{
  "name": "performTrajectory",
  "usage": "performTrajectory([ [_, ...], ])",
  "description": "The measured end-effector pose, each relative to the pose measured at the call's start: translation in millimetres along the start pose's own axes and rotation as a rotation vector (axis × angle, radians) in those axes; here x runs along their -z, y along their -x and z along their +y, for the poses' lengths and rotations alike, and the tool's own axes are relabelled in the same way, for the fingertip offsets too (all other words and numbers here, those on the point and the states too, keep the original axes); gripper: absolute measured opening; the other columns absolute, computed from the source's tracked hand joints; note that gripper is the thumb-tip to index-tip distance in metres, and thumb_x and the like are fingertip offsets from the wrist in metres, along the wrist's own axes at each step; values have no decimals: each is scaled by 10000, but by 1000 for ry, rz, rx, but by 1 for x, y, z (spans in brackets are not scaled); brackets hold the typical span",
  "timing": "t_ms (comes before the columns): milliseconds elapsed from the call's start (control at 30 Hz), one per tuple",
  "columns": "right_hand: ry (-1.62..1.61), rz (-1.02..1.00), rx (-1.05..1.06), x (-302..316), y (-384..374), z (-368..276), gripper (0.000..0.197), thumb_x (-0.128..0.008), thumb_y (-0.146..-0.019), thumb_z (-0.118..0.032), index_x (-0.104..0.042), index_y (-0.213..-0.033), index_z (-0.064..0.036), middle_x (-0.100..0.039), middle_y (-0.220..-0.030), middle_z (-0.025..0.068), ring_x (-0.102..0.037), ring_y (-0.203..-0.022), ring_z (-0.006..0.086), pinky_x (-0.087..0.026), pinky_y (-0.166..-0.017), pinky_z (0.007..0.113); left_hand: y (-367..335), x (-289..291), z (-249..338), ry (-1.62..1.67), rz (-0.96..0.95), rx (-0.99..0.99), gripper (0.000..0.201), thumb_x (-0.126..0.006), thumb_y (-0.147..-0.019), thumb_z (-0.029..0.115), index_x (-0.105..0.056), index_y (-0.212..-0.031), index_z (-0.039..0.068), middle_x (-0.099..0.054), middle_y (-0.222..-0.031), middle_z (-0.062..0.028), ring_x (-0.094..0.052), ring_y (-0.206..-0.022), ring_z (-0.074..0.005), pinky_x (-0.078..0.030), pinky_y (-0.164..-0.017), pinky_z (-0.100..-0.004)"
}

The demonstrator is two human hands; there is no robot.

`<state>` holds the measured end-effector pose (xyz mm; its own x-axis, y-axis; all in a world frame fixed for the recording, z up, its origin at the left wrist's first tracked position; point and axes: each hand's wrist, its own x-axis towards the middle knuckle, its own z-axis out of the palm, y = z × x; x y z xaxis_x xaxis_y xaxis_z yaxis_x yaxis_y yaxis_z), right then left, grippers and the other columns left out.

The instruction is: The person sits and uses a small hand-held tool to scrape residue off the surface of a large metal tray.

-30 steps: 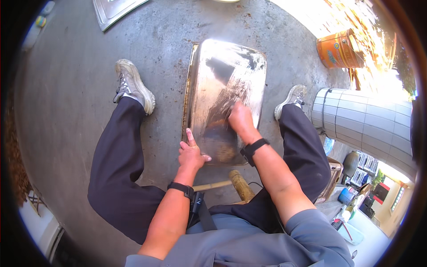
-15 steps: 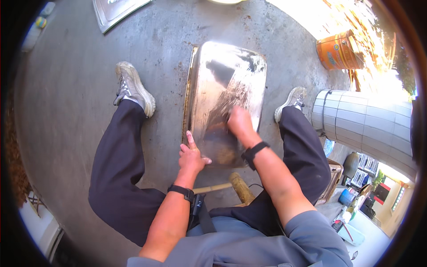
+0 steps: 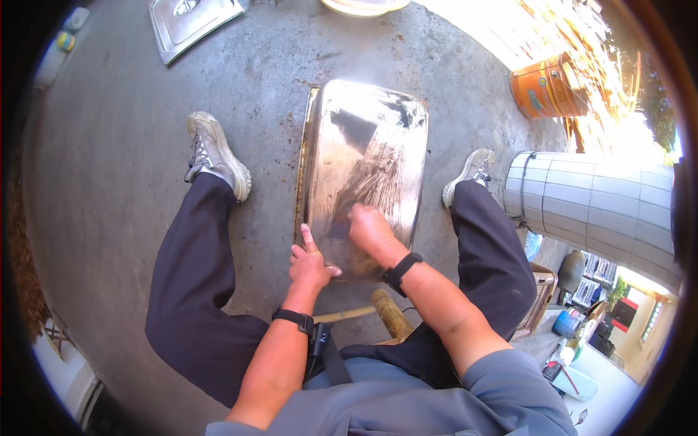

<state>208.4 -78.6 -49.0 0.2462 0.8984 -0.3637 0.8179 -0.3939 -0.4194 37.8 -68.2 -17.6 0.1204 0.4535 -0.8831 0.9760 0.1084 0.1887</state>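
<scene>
My right hand (image 3: 369, 231), fisted on something I cannot make out, should keep firm, even strokes across the upturned rectangular steel tray (image 3: 367, 156) lying between my feet on the concrete floor (image 3: 109, 145), while my open left hand (image 3: 309, 263) pins its near edge.

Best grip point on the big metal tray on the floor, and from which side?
Likely the long left rim of the metal tray, approached from the left. The tray lies flat between the feet, that edge shows a raised lip, and only the left hand rests near its lower end. The right hand presses on the tray's surface.
</scene>
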Motion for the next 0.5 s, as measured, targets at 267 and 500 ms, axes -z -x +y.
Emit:
performTrajectory([
  [267, -3, 14, 40, 6, -5, 1, 140, -540, -825, -86, -572, -863, 45, -631, -794, 289, -634, -719, 447, -518, -679, 512, 0, 1, 3, -10, 42, -18, 1372, -865, -620, 380, 176, -1489, 173, -319, -1388, -280, -449, -1206, -429, -440, -971, -471],
  [500, 46, -30, -32, 13, -3, -1, 120, -505, -818, -53, -584, -817, 37, -629, -784, 288, -644, -776, 425, -522, -682, 502, 2, -1, -1, -31, 76, -23, 1373, -870, -605, 385, 155, -1495, 176, -348, -1345, -266, -468, -1175, -424, -452, -955, -471],
])
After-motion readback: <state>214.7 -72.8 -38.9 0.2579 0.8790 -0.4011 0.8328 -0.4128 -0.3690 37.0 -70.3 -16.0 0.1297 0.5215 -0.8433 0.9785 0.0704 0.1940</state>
